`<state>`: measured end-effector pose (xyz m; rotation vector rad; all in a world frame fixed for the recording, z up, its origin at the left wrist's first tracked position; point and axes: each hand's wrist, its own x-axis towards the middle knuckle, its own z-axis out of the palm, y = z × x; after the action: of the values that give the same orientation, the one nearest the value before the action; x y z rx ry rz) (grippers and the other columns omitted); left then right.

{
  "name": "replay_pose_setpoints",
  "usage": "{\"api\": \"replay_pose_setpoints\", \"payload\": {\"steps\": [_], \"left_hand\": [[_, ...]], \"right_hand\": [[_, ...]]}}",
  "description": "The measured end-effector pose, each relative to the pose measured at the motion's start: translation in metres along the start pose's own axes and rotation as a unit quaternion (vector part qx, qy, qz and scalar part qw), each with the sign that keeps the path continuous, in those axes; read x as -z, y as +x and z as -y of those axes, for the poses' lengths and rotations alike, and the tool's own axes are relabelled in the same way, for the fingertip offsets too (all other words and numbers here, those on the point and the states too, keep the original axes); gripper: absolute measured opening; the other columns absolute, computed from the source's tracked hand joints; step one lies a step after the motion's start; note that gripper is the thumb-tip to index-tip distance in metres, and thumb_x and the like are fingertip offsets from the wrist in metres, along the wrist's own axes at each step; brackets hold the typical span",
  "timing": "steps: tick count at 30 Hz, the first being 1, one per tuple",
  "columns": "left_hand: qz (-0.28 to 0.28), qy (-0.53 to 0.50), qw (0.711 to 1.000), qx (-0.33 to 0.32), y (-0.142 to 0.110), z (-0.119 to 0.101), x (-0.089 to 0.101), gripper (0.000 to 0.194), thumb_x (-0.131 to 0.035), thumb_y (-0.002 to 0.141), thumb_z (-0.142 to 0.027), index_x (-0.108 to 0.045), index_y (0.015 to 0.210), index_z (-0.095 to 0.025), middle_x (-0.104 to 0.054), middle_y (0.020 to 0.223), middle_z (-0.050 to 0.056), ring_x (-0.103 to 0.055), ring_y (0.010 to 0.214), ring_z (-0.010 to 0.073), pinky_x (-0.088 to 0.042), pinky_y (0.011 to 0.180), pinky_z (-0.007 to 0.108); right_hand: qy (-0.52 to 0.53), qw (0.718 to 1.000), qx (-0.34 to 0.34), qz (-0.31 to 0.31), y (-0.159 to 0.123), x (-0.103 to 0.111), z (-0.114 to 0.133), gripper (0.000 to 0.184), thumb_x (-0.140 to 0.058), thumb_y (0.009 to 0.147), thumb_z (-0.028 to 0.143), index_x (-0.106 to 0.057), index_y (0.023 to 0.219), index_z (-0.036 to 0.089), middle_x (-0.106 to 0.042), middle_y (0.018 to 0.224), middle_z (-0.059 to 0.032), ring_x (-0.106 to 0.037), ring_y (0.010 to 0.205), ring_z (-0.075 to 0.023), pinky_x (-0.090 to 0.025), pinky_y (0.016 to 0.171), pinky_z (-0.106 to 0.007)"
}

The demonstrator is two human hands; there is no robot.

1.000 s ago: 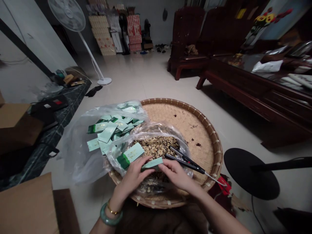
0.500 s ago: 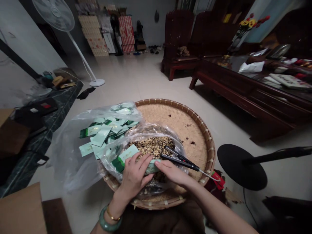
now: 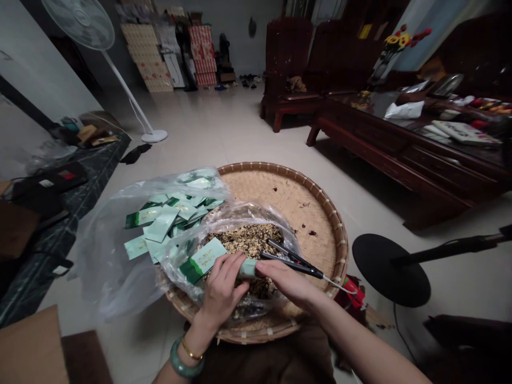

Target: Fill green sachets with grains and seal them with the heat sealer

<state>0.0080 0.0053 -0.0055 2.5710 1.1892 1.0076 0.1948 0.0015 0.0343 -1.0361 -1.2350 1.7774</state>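
Between my hands is a small light-green packet, held over a clear plastic bag of mixed grains and dark bits. My left hand is closed on the packet's left side, and the fingers of my right hand pinch its right end. Beside my left hand another green packet lies on the bag. A black hair straightener, its plates apart, rests next to my right hand with its cord running right. Left of the bag, many loose green packets spill from a large clear plastic bag.
Everything sits on a round woven bamboo tray with a few dark scraps on it. A black round stand base is on the floor to the right. A cardboard box lies front left; a white fan and dark wooden table stand farther off.
The packet in my hands has tipped, so less of its face shows, and both hands have shifted slightly around it. The whole view has moved a little.
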Motion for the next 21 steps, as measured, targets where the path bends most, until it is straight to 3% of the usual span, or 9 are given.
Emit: {"api": "replay_pose_setpoints", "payload": {"steps": [7, 13, 15, 17, 19, 21], "left_hand": [[0.012, -0.009, 1.0, 0.026, 0.0, 0.002, 0.0, 0.055, -0.06, 0.078, -0.011, -0.047, 0.13, -0.018, -0.06, 0.11, 0.012, -0.054, 0.102, 0.0276, -0.05, 0.087, 0.044], [0.011, -0.047, 0.998, 0.049, 0.001, 0.004, 0.0, 0.051, -0.06, 0.074, -0.008, -0.052, 0.123, -0.019, -0.063, 0.107, 0.009, -0.056, 0.1, 0.0256, -0.05, 0.087, 0.042], [-0.005, -0.06, 0.995, 0.078, 0.003, 0.004, 0.001, 0.048, -0.06, 0.072, -0.008, -0.055, 0.119, -0.02, -0.064, 0.105, 0.008, -0.058, 0.098, 0.0254, -0.05, 0.085, 0.042], [-0.017, -0.069, 0.991, 0.112, 0.004, 0.005, 0.003, 0.046, -0.061, 0.07, -0.009, -0.057, 0.115, -0.02, -0.065, 0.104, 0.008, -0.059, 0.097, 0.0254, -0.05, 0.085, 0.043], [-0.027, -0.074, 0.987, 0.139, 0.005, 0.005, 0.004, 0.045, -0.062, 0.069, -0.011, -0.058, 0.113, -0.02, -0.065, 0.104, 0.008, -0.06, 0.097, 0.0253, -0.05, 0.086, 0.043], [-0.038, -0.08, 0.984, 0.153, 0.006, 0.006, 0.004, 0.044, -0.063, 0.069, -0.012, -0.058, 0.112, -0.019, -0.065, 0.105, 0.008, -0.06, 0.098, 0.0251, -0.051, 0.086, 0.043]], "right_hand": [[-0.058, 0.998, 0.028, -0.016, 0.002, 0.004, 0.007, 0.044, -0.055, 0.083, 0.059, -0.071, 0.093, 0.018, -0.07, 0.091, -0.0036, -0.061, 0.087, -0.0188, -0.047, 0.088, -0.036], [-0.081, 0.996, 0.026, 0.023, 0.0, 0.008, 0.018, 0.044, -0.053, 0.085, 0.056, -0.07, 0.097, 0.017, -0.072, 0.089, -0.0045, -0.065, 0.087, -0.0188, -0.049, 0.088, -0.038], [-0.069, 0.997, 0.029, 0.004, 0.003, 0.015, 0.025, 0.044, -0.046, 0.09, 0.051, -0.07, 0.096, 0.015, -0.072, 0.086, -0.0066, -0.067, 0.084, -0.0191, -0.052, 0.083, -0.037], [-0.12, 0.99, 0.05, -0.048, 0.013, 0.025, 0.031, 0.042, -0.039, 0.095, 0.042, -0.07, 0.092, 0.014, -0.073, 0.086, -0.008, -0.068, 0.082, -0.0186, -0.053, 0.077, -0.034], [-0.28, 0.953, 0.079, -0.089, 0.032, 0.037, 0.032, 0.033, -0.04, 0.095, 0.029, -0.07, 0.088, 0.017, -0.073, 0.09, -0.0071, -0.067, 0.084, -0.0181, -0.052, 0.076, -0.032], [-0.481, 0.872, 0.069, -0.059, 0.057, 0.048, 0.027, 0.029, -0.042, 0.091, 0.017, -0.069, 0.081, 0.018, -0.073, 0.087, -0.0064, -0.066, 0.079, -0.0185, -0.051, 0.075, -0.031]]}}
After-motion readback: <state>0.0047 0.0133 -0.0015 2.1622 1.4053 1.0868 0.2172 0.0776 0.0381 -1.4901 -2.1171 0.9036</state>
